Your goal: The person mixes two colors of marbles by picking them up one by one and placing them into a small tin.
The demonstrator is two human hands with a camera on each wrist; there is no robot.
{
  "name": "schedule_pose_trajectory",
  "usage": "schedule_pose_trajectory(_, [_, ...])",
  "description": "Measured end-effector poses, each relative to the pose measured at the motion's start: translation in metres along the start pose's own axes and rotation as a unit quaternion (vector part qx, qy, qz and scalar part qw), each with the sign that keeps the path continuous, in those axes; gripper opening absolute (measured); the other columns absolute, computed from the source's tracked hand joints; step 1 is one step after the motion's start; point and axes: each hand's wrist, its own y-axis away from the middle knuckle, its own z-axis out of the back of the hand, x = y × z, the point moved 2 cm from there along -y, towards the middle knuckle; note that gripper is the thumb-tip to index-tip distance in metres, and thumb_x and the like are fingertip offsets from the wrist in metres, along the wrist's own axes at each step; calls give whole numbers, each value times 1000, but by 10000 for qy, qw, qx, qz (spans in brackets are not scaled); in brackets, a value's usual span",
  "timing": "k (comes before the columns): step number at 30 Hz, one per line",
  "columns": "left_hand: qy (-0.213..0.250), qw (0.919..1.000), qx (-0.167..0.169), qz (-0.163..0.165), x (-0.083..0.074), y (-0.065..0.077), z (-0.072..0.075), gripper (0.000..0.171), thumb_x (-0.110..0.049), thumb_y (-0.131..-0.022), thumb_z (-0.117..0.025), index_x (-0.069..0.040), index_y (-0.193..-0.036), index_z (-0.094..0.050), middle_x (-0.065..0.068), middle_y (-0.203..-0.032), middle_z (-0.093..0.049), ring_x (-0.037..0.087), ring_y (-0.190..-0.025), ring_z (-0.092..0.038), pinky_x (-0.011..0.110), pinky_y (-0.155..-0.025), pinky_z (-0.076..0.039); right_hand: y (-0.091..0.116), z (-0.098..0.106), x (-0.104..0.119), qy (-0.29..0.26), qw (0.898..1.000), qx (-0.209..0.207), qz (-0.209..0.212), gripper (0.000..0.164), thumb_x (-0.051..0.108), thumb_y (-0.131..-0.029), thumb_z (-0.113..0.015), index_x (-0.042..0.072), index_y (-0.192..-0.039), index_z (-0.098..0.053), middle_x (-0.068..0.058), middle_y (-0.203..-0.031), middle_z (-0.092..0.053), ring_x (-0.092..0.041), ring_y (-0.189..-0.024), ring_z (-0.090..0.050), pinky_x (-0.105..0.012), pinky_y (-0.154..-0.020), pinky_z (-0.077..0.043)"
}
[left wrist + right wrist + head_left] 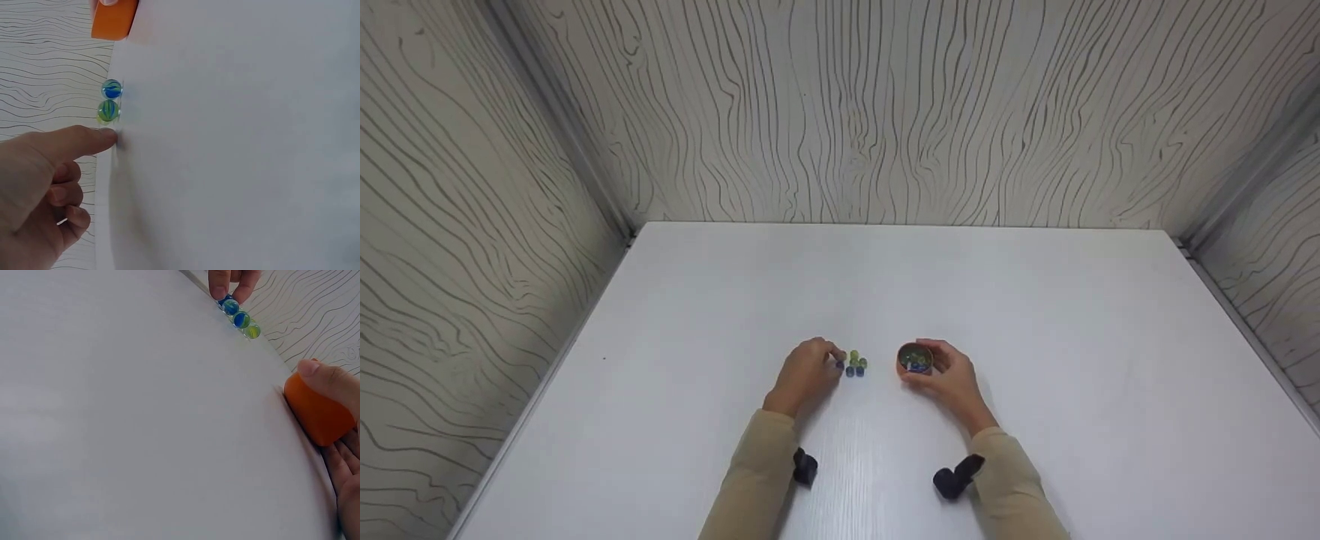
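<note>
In the head view several glass marbles (860, 371), blue and yellow-green, lie grouped mid-table. My left hand (808, 370) reaches in from their left, its fingertips beside the nearest ones. The right wrist view shows its thumb and a finger (218, 291) close about a blue marble at the end of the row; whether they pinch it is unclear. In the left wrist view, a blue marble (112, 89) sits just past the fingertip. To the right, my right hand (955, 379) grips a small orange cup (318, 413), fingers and thumb around its side. Blue and green marbles (916, 361) show inside.
A broad white tabletop (1035, 300) surrounds both hands. Wood-grain patterned panels (847, 112) rise behind it and at the sides. Each sleeved wrist carries a black camera mount (956, 478).
</note>
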Motion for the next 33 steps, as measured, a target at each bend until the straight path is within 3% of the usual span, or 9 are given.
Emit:
schedule_pose_trajectory(8, [-98,9999,-55,97,1,0,0,15,-7,-86,-67,-5,-99,-73,10,-102,-72,25,-102,-67,37,-91,-53,2,0,2,24,9999,11,-100,62,11,-71,-84,3,-127,-58,-19,-135,-58,-35,-133,-50,-43,-112,-38])
schedule_pose_trajectory(16, [-345,9993,-131,-110,-3,1,3,13,-9,-87,-68,-5,-98,-73,9,-100,-71,21,-92,-66,36,-84,-55,2,0,2,-214,9998,52,-3,62,10,-70,-84,3,-126,-58,-19,-134,-58,-33,-134,-49,-40,-113,-37])
schedule_pose_trajectory(23, [-258,9996,-68,9,-6,1,4,14,-12,-88,-68,-5,-99,-73,8,-101,-71,22,-96,-66,36,-87,-54,1,0,-1,-99,9999,32,26,62,13,-70,-85,2,-125,-59,-19,-134,-59,-34,-133,-50,-41,-113,-37])
schedule_pose_trajectory(33, [-339,9994,-46,-112,-15,1,6,13,-14,-86,-70,-7,-97,-74,6,-90,-67,14,-79,-57,28,-74,-51,0,1,0,1,10000,4,2,62,12,-70,-84,3,-126,-58,-19,-134,-59,-34,-132,-51,-42,-113,-38])
